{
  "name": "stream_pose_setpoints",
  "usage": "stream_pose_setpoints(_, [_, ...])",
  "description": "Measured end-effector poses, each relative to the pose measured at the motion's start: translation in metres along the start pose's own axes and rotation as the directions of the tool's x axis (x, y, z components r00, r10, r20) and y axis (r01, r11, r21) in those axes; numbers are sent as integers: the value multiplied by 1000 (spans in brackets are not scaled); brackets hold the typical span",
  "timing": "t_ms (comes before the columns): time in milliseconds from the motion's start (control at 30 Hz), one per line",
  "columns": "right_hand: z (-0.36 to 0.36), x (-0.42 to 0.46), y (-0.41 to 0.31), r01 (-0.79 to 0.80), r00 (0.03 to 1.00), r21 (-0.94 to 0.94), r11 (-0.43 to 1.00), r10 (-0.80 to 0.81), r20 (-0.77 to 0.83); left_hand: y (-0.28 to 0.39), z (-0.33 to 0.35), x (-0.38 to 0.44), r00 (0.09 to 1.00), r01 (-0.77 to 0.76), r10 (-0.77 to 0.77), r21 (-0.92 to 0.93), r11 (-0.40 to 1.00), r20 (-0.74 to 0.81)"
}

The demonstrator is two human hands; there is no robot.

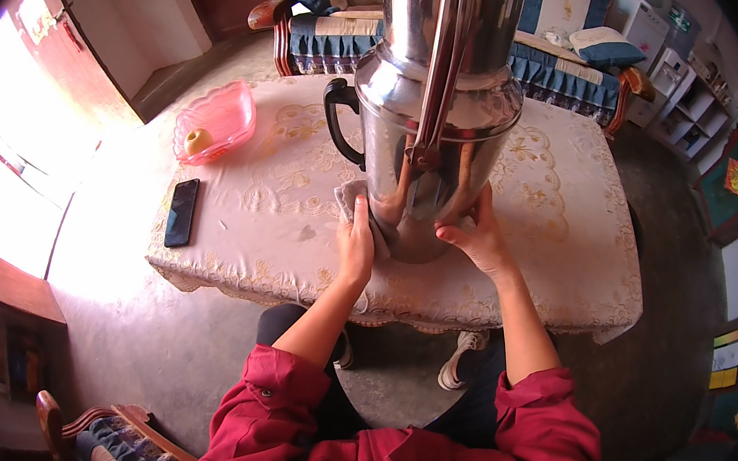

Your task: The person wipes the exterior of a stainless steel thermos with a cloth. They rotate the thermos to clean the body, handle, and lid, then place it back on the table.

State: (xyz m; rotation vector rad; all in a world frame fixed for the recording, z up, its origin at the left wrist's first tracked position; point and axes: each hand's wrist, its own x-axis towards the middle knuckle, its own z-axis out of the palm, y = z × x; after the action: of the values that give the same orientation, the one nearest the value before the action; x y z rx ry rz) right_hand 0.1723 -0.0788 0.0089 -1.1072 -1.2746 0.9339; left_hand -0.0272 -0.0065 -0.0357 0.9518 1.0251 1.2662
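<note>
A large shiny metal pot [444,108] with a black side handle [339,124] and a long metal carrying handle [443,67] stands on a table covered by a patterned tablecloth [289,178]. My left hand [354,239] presses a grey cloth [353,195] against the lower left side of the pot, the thumb pointing up. At the pot's lower right side is my right hand [481,235], its thumb spread and its other fingers partly hidden behind the metal. The two hands hold the pot between them near its base.
A pink plastic bowl [216,122] with a yellowish fruit [198,141] and a black phone [182,213] lie at the table's left. Behind the table stands a long cushioned sofa [338,34]. An armchair [126,452] is at the lower left, and a white shelf [693,105] at the right.
</note>
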Motion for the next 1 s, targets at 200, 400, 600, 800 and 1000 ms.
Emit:
stream_pose_setpoints(200, [-5,-3,3,5,998,-91,996,-11,-62,45,11,-25,640,-751,764,282,597,86])
stream_pose_setpoints(400, [-5,-2,5,26,998,-65,998,-29,-49,74,27,-37,355,-888,903,389,245,242])
stream_pose_setpoints(600, [-6,-2,2,-11,1000,-79,997,10,-11,26,25,-33,285,-909,916,382,166,281])
stream_pose_setpoints(800, [-10,-3,4,24,998,-163,986,-32,-50,23,10,-68,283,-935,763,346,83,581])
stream_pose_setpoints(1000, [-42,-19,-35,-254,956,-294,921,285,66,12,15,-81,323,-943,649,175,284,688])
